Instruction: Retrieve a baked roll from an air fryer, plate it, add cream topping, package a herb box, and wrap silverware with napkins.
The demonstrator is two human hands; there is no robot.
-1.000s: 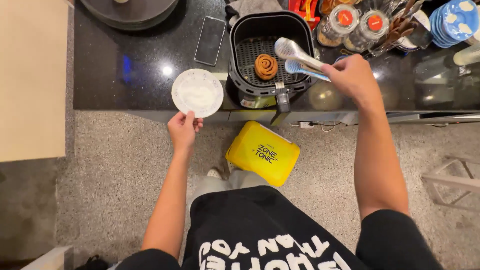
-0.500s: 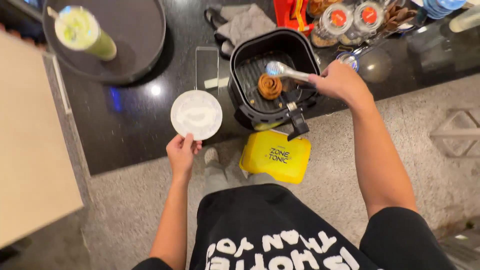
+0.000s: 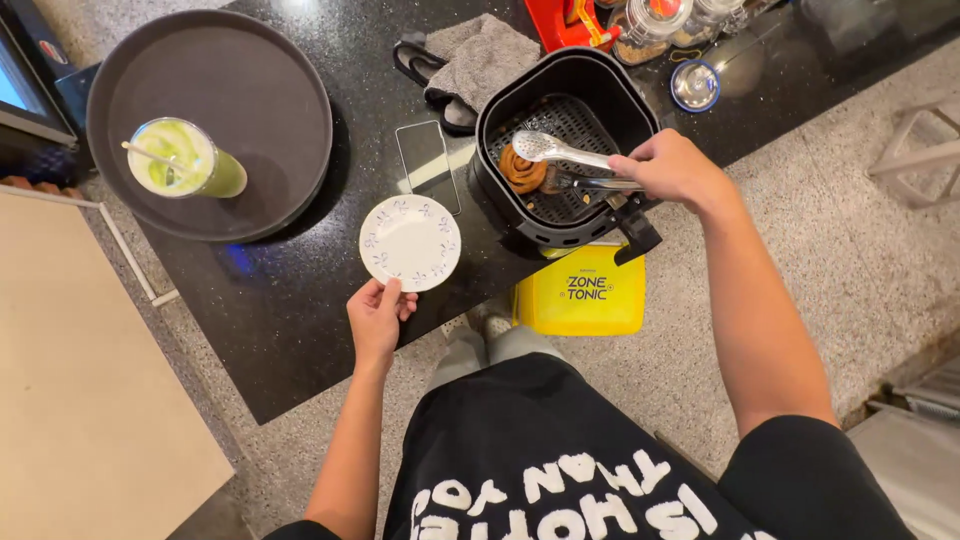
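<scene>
The right hand holds a pair of metal tongs over the black air-fryer basket, its grip pressed around the handles, and the spoon-shaped tips of the tongs are at the brown swirl pastry that lies on the grate inside the basket. One tip rests above the pastry and the other seems to be at its side, so the tongs look closed on it or almost closed; I cannot tell for sure if the pastry is already lifted from the grate. The left hand pinches the near edge of a small white plate with a blue pattern, thumb on the rim, and holds it flat above the dark tabletop, just beside the basket on its left. The plate has nothing on it. I judge the step in hand to be the picking of the pastry from the basket. The move after it would call for a gentle, steady squeeze, because such a pastry may be soft, then a lift over the basket wall and a short way left to the plate. A phone lies between plate and basket, and a round tray with a green drink stands farther left.
</scene>
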